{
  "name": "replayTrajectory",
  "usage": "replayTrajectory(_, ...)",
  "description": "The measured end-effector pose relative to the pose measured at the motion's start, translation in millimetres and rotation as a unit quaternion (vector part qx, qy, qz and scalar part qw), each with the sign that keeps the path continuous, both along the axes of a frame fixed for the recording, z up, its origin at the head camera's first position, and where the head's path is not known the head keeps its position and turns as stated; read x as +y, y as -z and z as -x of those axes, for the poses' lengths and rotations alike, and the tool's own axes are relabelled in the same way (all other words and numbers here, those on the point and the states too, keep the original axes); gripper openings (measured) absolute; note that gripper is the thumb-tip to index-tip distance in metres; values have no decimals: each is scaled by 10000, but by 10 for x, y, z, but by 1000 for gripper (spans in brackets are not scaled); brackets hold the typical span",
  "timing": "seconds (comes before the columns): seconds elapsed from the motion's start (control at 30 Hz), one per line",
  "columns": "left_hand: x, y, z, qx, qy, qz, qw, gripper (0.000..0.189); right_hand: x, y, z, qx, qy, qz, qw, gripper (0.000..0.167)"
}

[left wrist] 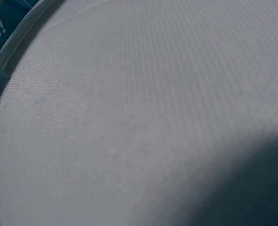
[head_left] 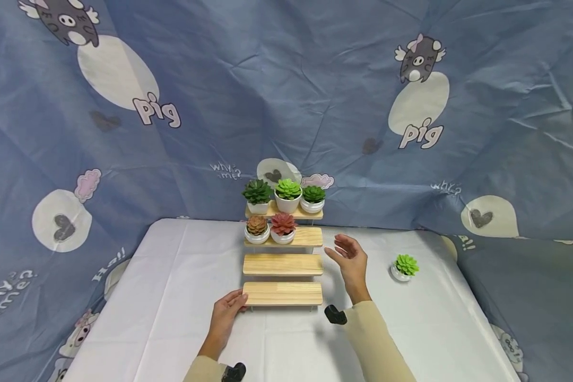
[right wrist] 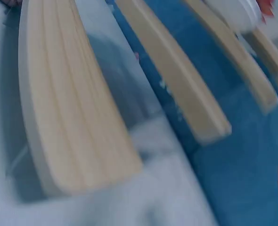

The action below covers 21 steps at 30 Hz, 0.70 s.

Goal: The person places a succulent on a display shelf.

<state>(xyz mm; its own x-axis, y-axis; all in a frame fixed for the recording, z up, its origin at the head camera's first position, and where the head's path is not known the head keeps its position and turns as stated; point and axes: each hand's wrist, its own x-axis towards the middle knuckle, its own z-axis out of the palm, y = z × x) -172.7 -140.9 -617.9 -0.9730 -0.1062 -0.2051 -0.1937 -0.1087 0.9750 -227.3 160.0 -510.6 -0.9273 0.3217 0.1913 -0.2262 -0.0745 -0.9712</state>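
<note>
A stepped wooden display stand (head_left: 283, 265) with slat-like tiers stands on the white cloth. My left hand (head_left: 225, 317) holds the left end of its lowest tier. To the right of the upper tiers, my right hand (head_left: 352, 263) hovers with fingers apart and nothing in them. Three potted succulents line the top tier: a dark green one (head_left: 257, 193), a bright green one (head_left: 288, 192) and a smaller green one (head_left: 313, 197). The tier below carries a brown succulent (head_left: 257, 227) and a red succulent (head_left: 283, 226). In the right wrist view, the lowest slat (right wrist: 73, 108) fills the left side.
A lime green potted succulent (head_left: 405, 267) sits apart on the table (head_left: 181, 281), right of my right hand. Blue patterned fabric (head_left: 286, 95) hangs behind the table and along its sides. Dark straps show at both sleeve cuffs.
</note>
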Motion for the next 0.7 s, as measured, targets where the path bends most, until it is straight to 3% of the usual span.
replayTrajectory(0.17,8,-16,-14,8,2,37,10000,41,229,164,-82,-66,550,427,9975,54)
replayTrajectory(0.4,0,-25,-6,-50,-22,53,10000,42,485,387,-197,-189,1374,874,9865,55)
replayTrajectory(0.6,-3,-5,-5,-23,-17,-74,10000,41,739,625,-300,-230,2327,1112,9659,53)
replayTrajectory(0.7,0,-1,-2,-17,1,-63,10000,42,843,692,-385,-479,2667,1123,9560,52)
